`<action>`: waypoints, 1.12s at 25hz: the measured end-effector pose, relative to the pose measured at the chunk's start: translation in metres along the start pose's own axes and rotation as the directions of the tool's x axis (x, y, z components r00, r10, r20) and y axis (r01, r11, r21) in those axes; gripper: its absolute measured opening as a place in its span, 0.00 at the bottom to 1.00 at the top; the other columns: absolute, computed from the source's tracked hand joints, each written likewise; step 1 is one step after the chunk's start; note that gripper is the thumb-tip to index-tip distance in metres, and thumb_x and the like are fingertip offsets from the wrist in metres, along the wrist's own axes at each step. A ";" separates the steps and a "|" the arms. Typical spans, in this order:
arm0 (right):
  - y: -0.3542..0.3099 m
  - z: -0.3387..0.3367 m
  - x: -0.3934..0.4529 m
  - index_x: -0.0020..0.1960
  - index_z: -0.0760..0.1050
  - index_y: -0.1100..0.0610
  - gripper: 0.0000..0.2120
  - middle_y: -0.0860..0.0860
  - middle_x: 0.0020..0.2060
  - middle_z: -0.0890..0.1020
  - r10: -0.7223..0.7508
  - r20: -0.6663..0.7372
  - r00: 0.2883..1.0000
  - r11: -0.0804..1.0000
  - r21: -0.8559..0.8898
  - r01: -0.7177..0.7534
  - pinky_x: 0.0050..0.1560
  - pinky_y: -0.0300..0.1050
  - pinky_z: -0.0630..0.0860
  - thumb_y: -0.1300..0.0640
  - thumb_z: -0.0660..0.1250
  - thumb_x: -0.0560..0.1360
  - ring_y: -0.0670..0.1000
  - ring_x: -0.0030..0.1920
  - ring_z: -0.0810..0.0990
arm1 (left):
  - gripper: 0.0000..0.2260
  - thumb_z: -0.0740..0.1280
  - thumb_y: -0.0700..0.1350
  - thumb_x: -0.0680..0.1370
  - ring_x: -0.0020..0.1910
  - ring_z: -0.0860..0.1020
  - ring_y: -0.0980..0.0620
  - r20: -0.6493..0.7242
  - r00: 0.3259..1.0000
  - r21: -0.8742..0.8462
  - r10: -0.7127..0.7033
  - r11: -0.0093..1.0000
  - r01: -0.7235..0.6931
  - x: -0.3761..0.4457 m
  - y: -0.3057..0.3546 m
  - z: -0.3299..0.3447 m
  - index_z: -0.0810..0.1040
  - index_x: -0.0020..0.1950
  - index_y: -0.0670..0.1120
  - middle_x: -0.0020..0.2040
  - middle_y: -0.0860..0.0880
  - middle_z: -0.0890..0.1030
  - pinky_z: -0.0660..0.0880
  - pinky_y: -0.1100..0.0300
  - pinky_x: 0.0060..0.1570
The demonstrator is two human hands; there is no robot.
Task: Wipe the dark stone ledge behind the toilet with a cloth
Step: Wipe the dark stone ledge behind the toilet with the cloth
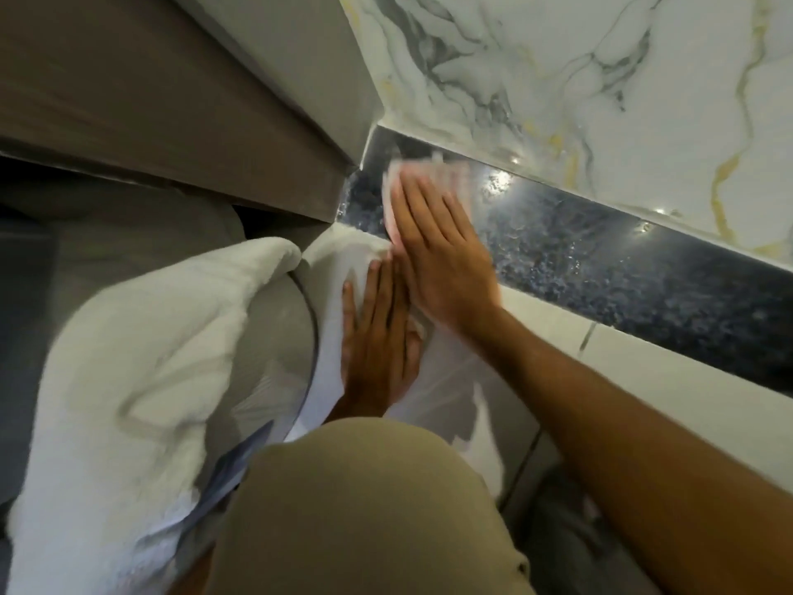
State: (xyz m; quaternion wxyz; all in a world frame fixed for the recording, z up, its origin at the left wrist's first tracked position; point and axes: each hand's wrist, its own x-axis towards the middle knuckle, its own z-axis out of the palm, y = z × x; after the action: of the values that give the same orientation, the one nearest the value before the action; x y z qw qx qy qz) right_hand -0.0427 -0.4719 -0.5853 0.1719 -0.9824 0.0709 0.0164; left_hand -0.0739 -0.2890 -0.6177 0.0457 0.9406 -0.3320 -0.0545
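Mid-wipe: right hand (442, 268), fingers (429, 208) straight, presses cloth (433, 167) at ledge (622, 259)'s ten-o'clock end; left hand (377, 332) lies flat. Next stroke likely needs even pressure.

dark stone ledge (600, 259), speckled & glossy, runs along marble wall (600, 79); pinkish cloth (450, 171) lies flat on its left end by corner.

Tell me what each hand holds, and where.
Nothing is gripped. The right hand presses the cloth flat on the ledge; the left hand lies flat on a white surface.
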 end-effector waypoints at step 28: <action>0.017 -0.006 -0.070 0.89 0.54 0.56 0.31 0.55 0.89 0.56 -0.176 0.110 0.978 0.981 -0.056 0.183 0.90 0.61 0.59 0.47 0.53 0.90 0.55 0.90 0.54 | 0.35 0.53 0.48 0.85 0.90 0.52 0.37 -0.007 0.981 -0.074 -0.192 0.979 0.191 -0.011 -0.006 -0.002 0.43 0.90 0.39 0.90 0.35 0.52 0.52 0.38 0.90</action>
State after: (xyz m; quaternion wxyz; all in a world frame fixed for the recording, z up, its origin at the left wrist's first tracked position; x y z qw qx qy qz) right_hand -0.1140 -0.4805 -0.5819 0.1438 -0.9877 -0.0280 0.0547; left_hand -0.0786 -0.2773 -0.6156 0.0767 0.9662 -0.2376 -0.0639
